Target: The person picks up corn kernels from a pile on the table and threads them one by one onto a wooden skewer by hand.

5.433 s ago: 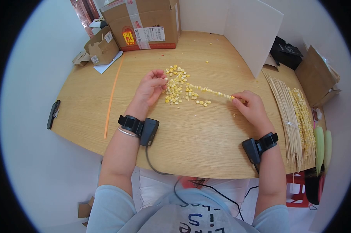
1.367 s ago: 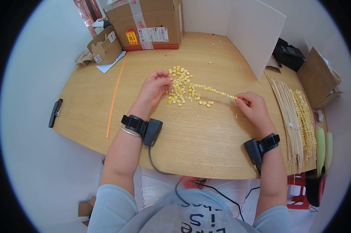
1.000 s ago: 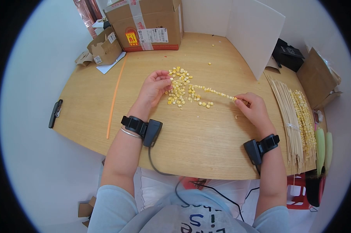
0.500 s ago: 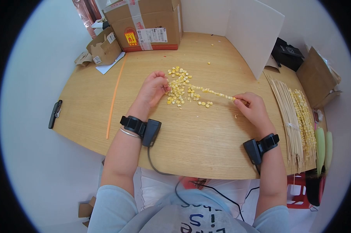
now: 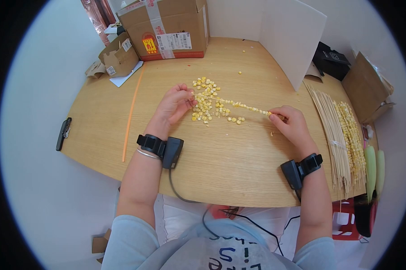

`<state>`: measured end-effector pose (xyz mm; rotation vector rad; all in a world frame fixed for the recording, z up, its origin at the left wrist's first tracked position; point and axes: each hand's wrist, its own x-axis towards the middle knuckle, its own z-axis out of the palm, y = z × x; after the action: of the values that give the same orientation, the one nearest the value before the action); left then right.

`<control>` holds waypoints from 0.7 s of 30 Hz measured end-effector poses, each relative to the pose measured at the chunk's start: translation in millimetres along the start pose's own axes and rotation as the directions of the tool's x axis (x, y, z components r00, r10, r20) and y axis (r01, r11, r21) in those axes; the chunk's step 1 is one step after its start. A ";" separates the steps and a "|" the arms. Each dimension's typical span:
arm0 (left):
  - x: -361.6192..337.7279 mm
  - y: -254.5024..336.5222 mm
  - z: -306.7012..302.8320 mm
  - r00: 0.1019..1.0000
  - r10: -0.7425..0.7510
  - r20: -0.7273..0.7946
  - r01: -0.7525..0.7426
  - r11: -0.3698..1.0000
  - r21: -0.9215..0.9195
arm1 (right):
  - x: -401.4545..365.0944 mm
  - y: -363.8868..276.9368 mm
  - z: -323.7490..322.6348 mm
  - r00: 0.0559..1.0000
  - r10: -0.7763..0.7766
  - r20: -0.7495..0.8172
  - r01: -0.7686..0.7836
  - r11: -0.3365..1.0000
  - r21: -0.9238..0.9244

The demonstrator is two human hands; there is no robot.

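Note:
A thin bamboo skewer (image 5: 250, 107) strung with yellow corn kernels runs between my hands above the table. My right hand (image 5: 291, 125) is closed round its right end, thumb and forefinger pressed on the kernels there. At the bare left end, my left hand (image 5: 175, 104) is closed in a pinch at the skewer's tip. Whether a kernel is also between those fingertips cannot be made out. Loose corn kernels (image 5: 205, 106) lie in a pile beside and behind my left fingers, some beneath the skewer.
At the right lie a bundle of bare skewers (image 5: 332, 139), several corn-strung skewers (image 5: 350, 139) and green corn cobs (image 5: 370, 168). A cardboard box (image 5: 180, 27) and a white panel (image 5: 293, 40) stand at the back. An orange strip (image 5: 132, 118) lies on the left.
Both hands keep their grip, with the skewer at almost the same slant. My left hand has shifted slightly left, and more bare skewer shows beside its fingertips. The view has moved a little.

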<state>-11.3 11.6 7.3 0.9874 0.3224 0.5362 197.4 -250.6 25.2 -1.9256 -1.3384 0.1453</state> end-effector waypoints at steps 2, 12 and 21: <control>-0.2 0.2 0.2 1.000 0.001 -0.010 -0.001 1.000 -0.003 | 0.0 0.3 0.0 1.000 0.005 0.002 -0.005 1.000 -0.001; 2.0 -0.2 -3.6 0.999 0.034 0.017 -0.035 0.999 0.028 | 0.4 3.2 0.5 1.000 0.000 0.005 0.000 1.000 0.005; 0.6 2.1 -1.1 0.999 0.035 0.006 -0.035 0.999 0.018 | -0.1 4.7 0.9 0.998 0.053 0.044 -0.055 0.997 0.046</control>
<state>-11.9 13.6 8.5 1.0133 0.3060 0.5626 200.4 -250.9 21.5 -1.9297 -1.3006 0.2441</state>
